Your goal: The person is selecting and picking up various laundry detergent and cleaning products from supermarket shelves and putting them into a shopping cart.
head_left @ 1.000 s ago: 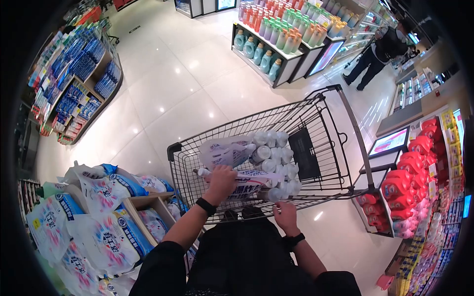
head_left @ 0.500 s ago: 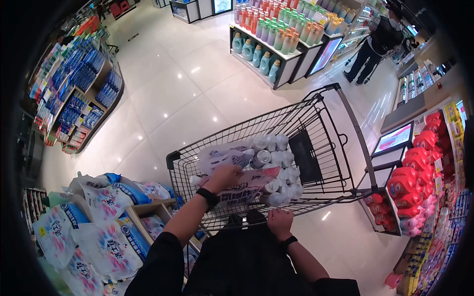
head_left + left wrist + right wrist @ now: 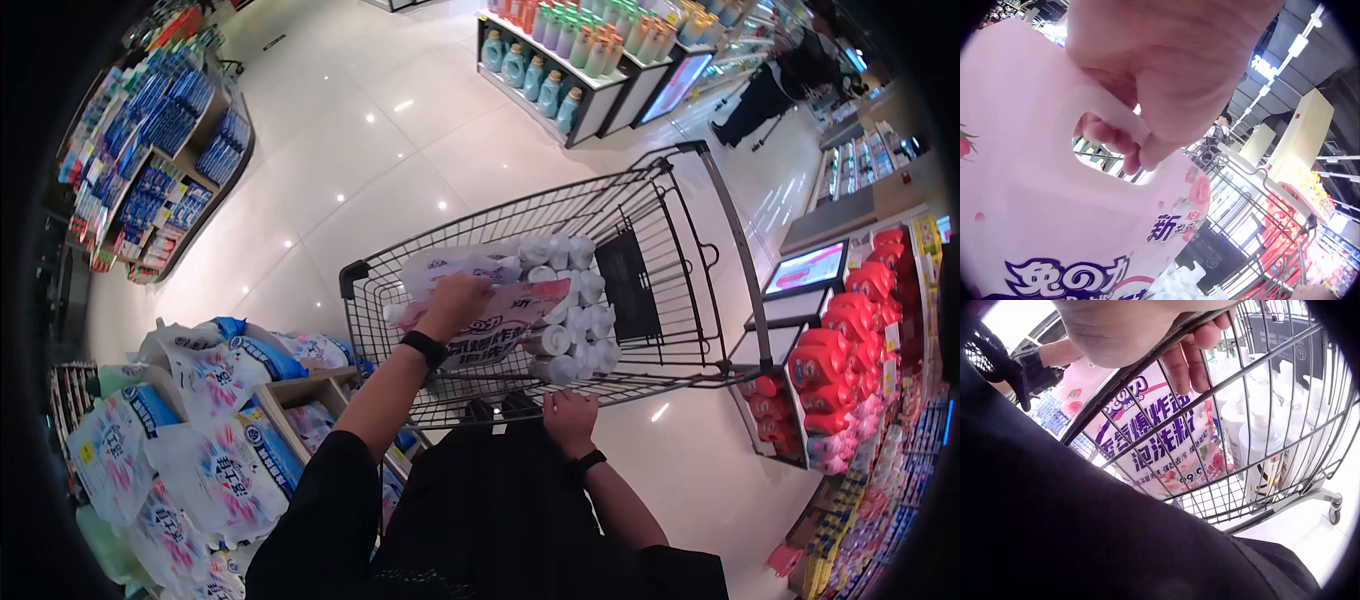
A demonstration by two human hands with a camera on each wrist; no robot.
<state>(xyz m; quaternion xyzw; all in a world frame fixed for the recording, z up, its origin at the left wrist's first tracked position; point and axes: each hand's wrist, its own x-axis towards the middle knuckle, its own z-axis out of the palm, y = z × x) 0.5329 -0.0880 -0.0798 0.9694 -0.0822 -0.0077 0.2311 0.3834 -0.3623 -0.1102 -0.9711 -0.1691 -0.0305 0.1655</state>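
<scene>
In the head view my left hand (image 3: 458, 308) holds a pink printed bag (image 3: 500, 325) inside the wire shopping cart (image 3: 440, 232). The left wrist view has its fingers hooked through the handle hole of the bag (image 3: 1054, 206). A second pale bag (image 3: 440, 262) lies beyond it, and white bottles (image 3: 572, 318) stand in rows to its right. My right hand (image 3: 571, 420) grips the cart's near top rim; in the right wrist view its fingers curl over the rail (image 3: 1147, 359), with the bag (image 3: 1160, 431) behind the wires.
Packed white and blue bags (image 3: 225, 470) are heaped at the lower left. A shelf of blue goods (image 3: 165, 150) stands upper left, a bottle display (image 3: 600, 90) at the top. Red bottles (image 3: 845, 340) line the right. A person (image 3: 775, 95) stands upper right.
My right hand has come down onto the cart rim and grips it. The pink bag in my left hand has turned its printed face more toward the view. The person at the upper right has shifted.
</scene>
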